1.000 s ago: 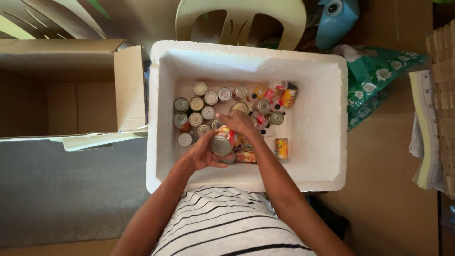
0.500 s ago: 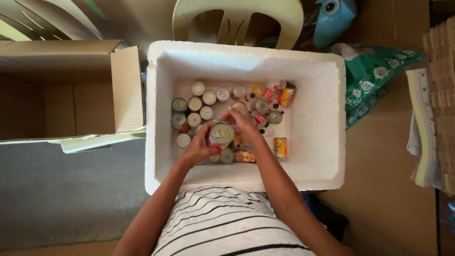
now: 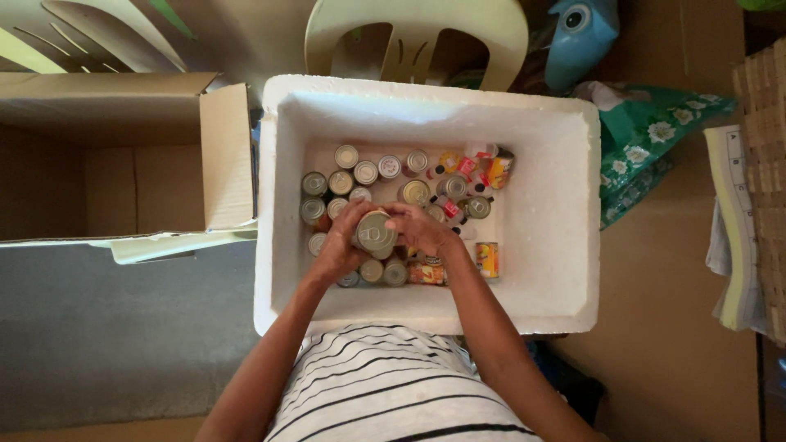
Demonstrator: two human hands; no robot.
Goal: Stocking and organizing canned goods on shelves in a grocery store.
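Both hands meet just left of the frame's centre, over the white foam box, and between them they hold one silver-topped tin can. The left hand curls around the can's left side, fingers pressed against its wall, so its grip is closed on the can rather than spread. The right hand comes in from the right with its fingers bent over the can's upper right edge, its grip likewise pressed onto the can. The can sits upright, its round lid facing the camera, lifted above the other tins and held squarely between the two palms. Below and around it, on the floor of the box, stand more cans in rows toward the upper left of the box's inside, their lids showing as small circles, and a few sit just under the hands near the lower inner wall. To the right of the hands lie coloured packets and tins, red, yellow and orange, one orange tin lying apart near the middle of the box. At the left of the frame an open cardboard box stands touching the foam box's side. A pale plastic chair is at the top centre.
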